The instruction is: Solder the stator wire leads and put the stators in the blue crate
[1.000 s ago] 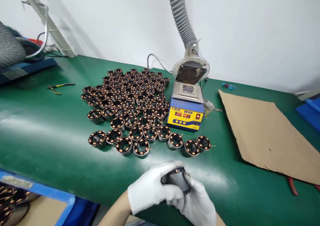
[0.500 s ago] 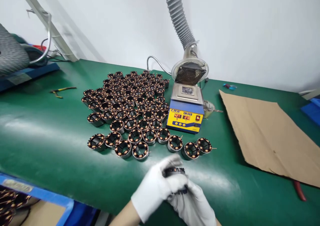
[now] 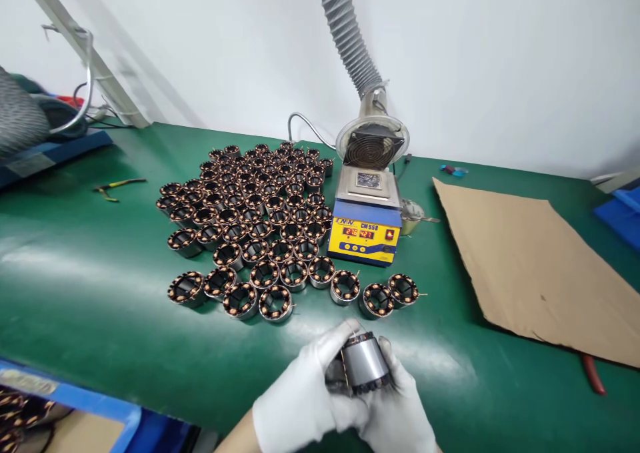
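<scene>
Both white-gloved hands, left hand (image 3: 300, 399) and right hand (image 3: 397, 416), wrap a grey metal stator with copper windings (image 3: 364, 365), fingers curled around it. It sits just in front of the blue-and-yellow solder pot (image 3: 366, 229). Fine wire ends seemingly poke out.

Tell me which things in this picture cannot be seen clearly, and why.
- Stator, head view: its lower part is hidden by the left hand and right hand.
- Right hand: cut off by the bottom edge.
- Solder pot: the red display digits are too small to read surely.
- Red-handled tool: mostly under the cardboard sheet.
- Blue bin: contents cut off at the corner.
</scene>
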The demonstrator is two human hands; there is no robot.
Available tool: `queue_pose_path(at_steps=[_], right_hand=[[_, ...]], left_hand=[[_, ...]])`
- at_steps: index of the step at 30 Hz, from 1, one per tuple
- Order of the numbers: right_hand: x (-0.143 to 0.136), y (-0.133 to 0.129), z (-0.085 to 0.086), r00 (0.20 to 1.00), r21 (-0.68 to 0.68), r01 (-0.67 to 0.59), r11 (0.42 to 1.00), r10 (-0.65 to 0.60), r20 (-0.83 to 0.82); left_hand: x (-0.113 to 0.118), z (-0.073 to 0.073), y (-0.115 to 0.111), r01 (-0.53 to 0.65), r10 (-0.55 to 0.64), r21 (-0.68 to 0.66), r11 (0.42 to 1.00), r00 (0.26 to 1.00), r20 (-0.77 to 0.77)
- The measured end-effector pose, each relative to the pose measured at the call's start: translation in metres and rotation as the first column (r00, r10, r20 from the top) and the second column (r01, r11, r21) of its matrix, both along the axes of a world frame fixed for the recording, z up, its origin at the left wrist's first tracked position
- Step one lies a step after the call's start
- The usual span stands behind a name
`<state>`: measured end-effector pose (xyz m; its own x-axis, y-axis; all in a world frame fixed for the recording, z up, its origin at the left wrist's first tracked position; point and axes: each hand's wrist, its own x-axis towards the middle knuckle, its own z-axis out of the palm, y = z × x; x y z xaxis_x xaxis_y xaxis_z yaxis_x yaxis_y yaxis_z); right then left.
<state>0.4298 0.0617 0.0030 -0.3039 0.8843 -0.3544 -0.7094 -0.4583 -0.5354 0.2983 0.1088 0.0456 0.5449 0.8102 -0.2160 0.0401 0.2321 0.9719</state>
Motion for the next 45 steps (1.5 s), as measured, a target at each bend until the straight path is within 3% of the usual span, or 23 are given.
queue_pose_path(at_steps=[2,5,8,11,12,13,15,17,18,20,22,24,27,28,29,31,34,36,39,41,45], right_hand=[[0.000,-0.002,0.000,0.990,-0.047,-0.023,0.999,0.016,-0.139],[0.000,-0.004,0.002,0.944,-0.070,-0.096,0.993,0.069,-0.324],[-0.001,-0.006,0.004,0.927,-0.026,-0.128,0.991,0.111,-0.359],[-0.001,-0.007,0.004,0.933,-0.016,-0.117,0.993,0.104,-0.344],[-0.001,-0.007,0.004,0.938,-0.024,-0.123,0.992,0.108,-0.329],[-0.001,-0.007,0.005,0.944,-0.036,-0.131,0.991,0.113,-0.309],[-0.001,-0.008,0.007,0.962,-0.062,-0.127,0.990,0.108,-0.251],[-0.002,-0.008,0.010,0.991,-0.053,-0.063,0.997,0.056,-0.126],[-0.002,-0.009,0.011,1.000,-0.024,0.004,1.000,-0.005,-0.029],[-0.003,-0.013,0.011,0.961,0.043,0.154,0.987,-0.160,0.226],[-0.005,-0.019,0.007,0.811,0.092,0.284,0.955,-0.290,0.508],[-0.009,-0.024,-0.001,0.624,0.157,0.360,0.920,-0.363,0.692],[-0.016,-0.028,-0.013,0.384,0.295,0.355,0.887,-0.426,0.820],[-0.018,-0.028,-0.016,0.308,0.322,0.320,0.891,-0.420,0.854],[-0.019,-0.028,-0.018,0.237,0.343,0.279,0.897,-0.410,0.881],[-0.020,-0.026,-0.020,0.141,0.394,0.205,0.896,-0.425,0.894],[-0.020,-0.025,-0.022,0.111,0.460,0.172,0.871,-0.481,0.870],[-0.019,-0.025,-0.023,0.114,0.459,0.182,0.870,-0.482,0.869],[-0.019,-0.025,-0.025,0.159,0.467,0.208,0.859,-0.501,0.851],[-0.020,-0.027,-0.026,0.180,0.473,0.233,0.850,-0.515,0.838],[-0.019,-0.029,-0.025,0.179,0.432,0.258,0.864,-0.482,0.858]], left_hand=[[0.006,0.004,-0.002,0.015,-0.013,0.051,0.999,0.999,-0.053],[0.015,0.003,0.001,-0.257,0.255,-0.078,0.963,0.966,-0.041],[0.020,-0.004,0.008,-0.512,0.529,-0.188,0.838,0.847,0.053],[0.018,-0.007,0.014,-0.616,0.703,-0.346,0.708,0.666,0.252],[0.016,-0.005,0.014,-0.606,0.708,-0.375,0.702,0.650,0.275],[0.015,-0.002,0.013,-0.575,0.679,-0.377,0.726,0.685,0.264],[0.015,0.005,0.007,-0.427,0.510,-0.375,0.823,0.846,0.157],[0.015,0.009,0.001,-0.331,0.366,-0.366,0.870,0.930,0.030],[0.015,0.010,0.000,-0.342,0.363,-0.339,0.876,0.932,-0.003],[0.013,0.007,0.001,-0.440,0.462,-0.265,0.858,0.886,0.024],[0.008,0.001,0.006,-0.543,0.591,-0.265,0.797,0.792,0.154],[0.005,-0.005,0.008,-0.535,0.607,-0.304,0.788,0.756,0.243],[0.012,-0.011,0.004,-0.297,0.361,-0.293,0.909,0.912,0.196],[0.016,-0.012,0.002,-0.233,0.294,-0.304,0.924,0.941,0.170],[0.021,-0.013,0.001,-0.210,0.277,-0.334,0.919,0.947,0.165],[0.025,-0.014,0.001,-0.274,0.392,-0.413,0.869,0.890,0.233],[0.017,-0.012,0.009,-0.454,0.608,-0.434,0.778,0.718,0.339],[0.007,-0.009,0.014,-0.494,0.582,-0.329,0.805,0.766,0.273],[0.000,-0.008,0.013,-0.361,0.374,-0.235,0.903,0.927,0.012],[0.005,-0.009,0.011,-0.354,0.346,-0.255,0.900,0.935,-0.078],[0.024,-0.007,0.010,-0.413,0.403,-0.325,0.851,0.910,-0.102]])
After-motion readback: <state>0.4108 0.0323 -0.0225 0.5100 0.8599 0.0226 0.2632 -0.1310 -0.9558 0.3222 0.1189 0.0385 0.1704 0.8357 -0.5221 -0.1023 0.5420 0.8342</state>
